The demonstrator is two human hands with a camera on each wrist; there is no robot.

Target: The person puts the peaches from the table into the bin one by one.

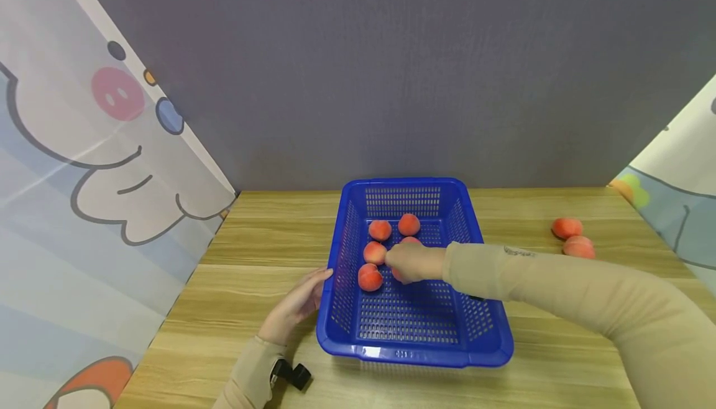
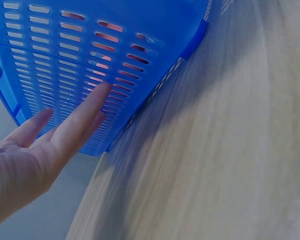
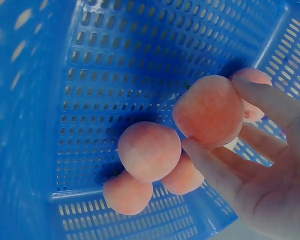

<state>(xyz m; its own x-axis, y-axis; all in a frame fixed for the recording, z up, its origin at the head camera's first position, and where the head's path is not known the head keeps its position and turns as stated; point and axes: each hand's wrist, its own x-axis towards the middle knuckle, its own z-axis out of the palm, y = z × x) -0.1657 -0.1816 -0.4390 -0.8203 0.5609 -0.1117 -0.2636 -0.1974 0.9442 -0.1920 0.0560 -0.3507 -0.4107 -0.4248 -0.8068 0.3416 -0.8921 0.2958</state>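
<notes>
Right hand [image 3: 277,187] gripping one peach [image 3: 209,111], four other peaches [image 3: 150,151], slotted blue basket [image 3: 115,60] around them

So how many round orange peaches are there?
8 peaches: six in the blue perforated plastic basket, four mostly uncovered, two partly behind the right hand; two on the wooden table, right of it. The hand or sleeve may hide more.

Our right arm [image 1: 565,288] reaches leftward across us, right hand [image 1: 414,262] gripping with bent fingers [image 3: 270,101]; our left hand [image 1: 296,302] stretches forward, fingers nearly straight.

Eight peaches [image 1: 370,277], one blue basket [image 1: 416,356]
</notes>
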